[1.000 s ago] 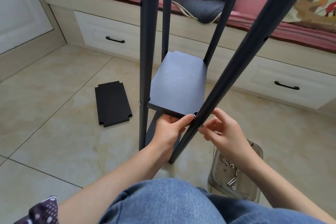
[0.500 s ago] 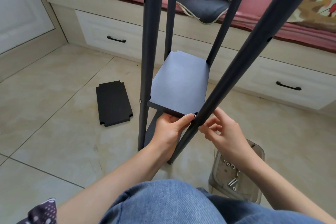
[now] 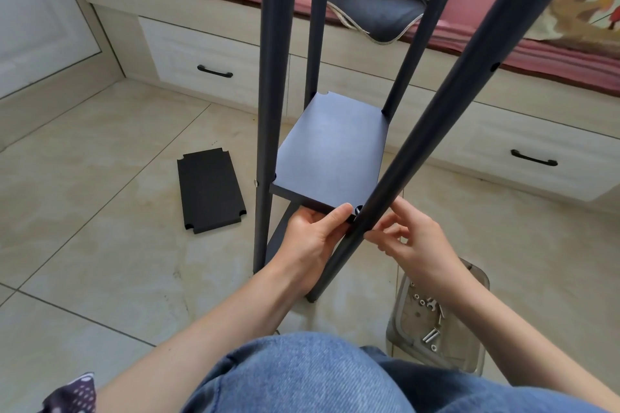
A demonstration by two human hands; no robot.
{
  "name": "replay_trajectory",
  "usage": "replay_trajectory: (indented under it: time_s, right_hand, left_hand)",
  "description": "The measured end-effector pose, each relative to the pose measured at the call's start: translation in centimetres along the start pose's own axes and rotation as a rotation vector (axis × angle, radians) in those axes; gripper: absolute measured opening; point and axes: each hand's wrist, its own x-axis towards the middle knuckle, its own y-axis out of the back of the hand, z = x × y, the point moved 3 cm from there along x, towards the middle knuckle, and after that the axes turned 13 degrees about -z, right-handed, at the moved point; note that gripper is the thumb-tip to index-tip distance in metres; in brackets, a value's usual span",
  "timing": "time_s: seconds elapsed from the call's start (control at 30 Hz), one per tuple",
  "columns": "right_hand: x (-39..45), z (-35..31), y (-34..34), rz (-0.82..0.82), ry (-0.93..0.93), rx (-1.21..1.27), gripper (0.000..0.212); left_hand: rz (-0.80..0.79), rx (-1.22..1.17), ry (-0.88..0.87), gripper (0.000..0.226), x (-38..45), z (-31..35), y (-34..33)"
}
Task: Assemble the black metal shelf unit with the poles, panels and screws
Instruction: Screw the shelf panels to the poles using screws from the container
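Nearest the camera, a clear tray (image 3: 476, 282) on the floor holds loose screws (image 3: 430, 335) and small fittings, so fasteners remain to be used. Just beyond, the left hand (image 3: 313, 235) grips the near right corner of the mounted panel (image 3: 330, 157) from below, thumb on its edge. The right hand (image 3: 414, 243) has its fingers curled at the leaning front-right pole (image 3: 432, 114), apparently working a fastener at that corner; whether it pinches a screw I cannot tell. The front-left pole (image 3: 270, 111) already carries a screw at panel height. Two rear poles stand at the panel's far corners. A spare panel (image 3: 209, 189) lies unfitted on the floor. Judgement: roughly midway, with this joint and further panels outstanding.
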Motion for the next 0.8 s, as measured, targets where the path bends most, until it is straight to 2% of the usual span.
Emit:
replay_trajectory:
  time_s: [0.13, 0.37, 0.8]
  right_hand:
    - [0.18, 0.05, 0.13, -0.01, 0.02, -0.023, 0.032]
    - [0.16, -0.12, -0.14, 0.011, 0.074, -0.01, 0.029]
    - [-0.4, 0.34, -0.71, 0.043, 0.091, 0.057, 0.028]
  left_hand:
    - [-0.025, 0.025, 0.012, 0.02, -0.37, 0.02, 0.26]
    - [-0.037, 0.03, 0.02, 0.009, -0.51, 0.07, 0.29]
    - [-0.039, 0.027, 0.036, 0.007, -0.13, 0.16, 0.41]
